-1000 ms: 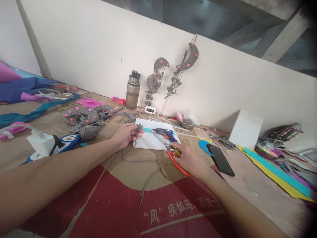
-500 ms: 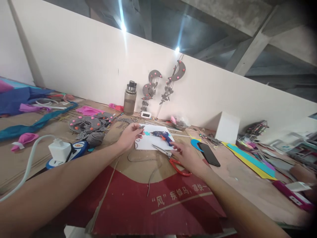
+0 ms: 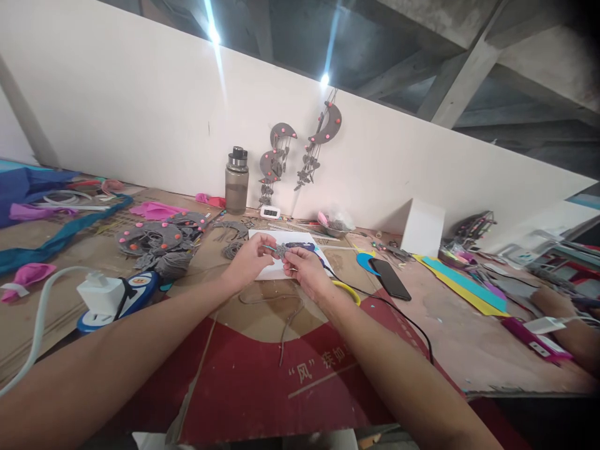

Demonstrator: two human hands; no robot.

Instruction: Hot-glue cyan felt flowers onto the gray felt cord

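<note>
Over a white sheet (image 3: 265, 274), my left hand (image 3: 253, 257) and my right hand (image 3: 305, 270) come nearly together. A small grey felt piece (image 3: 281, 250) lies between their fingertips, pinched by both; its exact shape is too small to tell. Just behind my right fingers rests a dark blue glue gun (image 3: 307, 246) on the sheet, partly hidden by that hand. A yellow loop handle (image 3: 347, 292) shows beside my right wrist. Grey cord (image 3: 291, 312) trails over the cardboard below my hands.
On the left lie grey felt crescents with pink dots (image 3: 150, 237) and a power strip with a white plug (image 3: 100, 294). A bottle (image 3: 237, 184) stands behind. To the right are a black phone (image 3: 390, 279), coloured sheets (image 3: 462, 284) and another person's arm (image 3: 557, 312).
My right hand has left the red-handled scissors and moved left to meet my left hand at the grey piece. The red handle no longer shows; a black cable and yellow loop now do.
</note>
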